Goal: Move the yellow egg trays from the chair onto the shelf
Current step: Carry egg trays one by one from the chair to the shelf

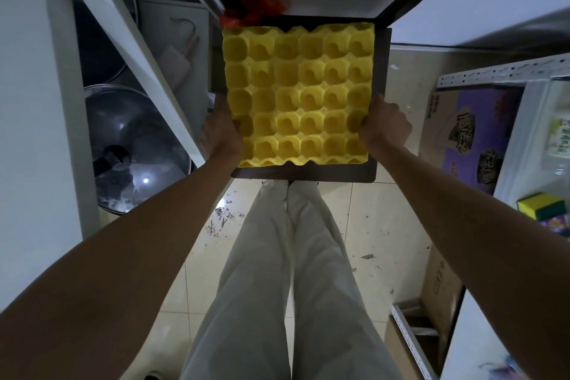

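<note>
Yellow egg tray (298, 92) — L hand (219, 133), R hand (385, 125) at side edges

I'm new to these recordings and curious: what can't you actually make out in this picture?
- Head view: how many yellow egg trays are stacked; only the top one shows.
- The chair seat under them, mostly covered; its legs are hidden.
- Fingertips of the left hand and right hand, tucked under the tray edges.
- The red bag, partly behind the trays.
</note>
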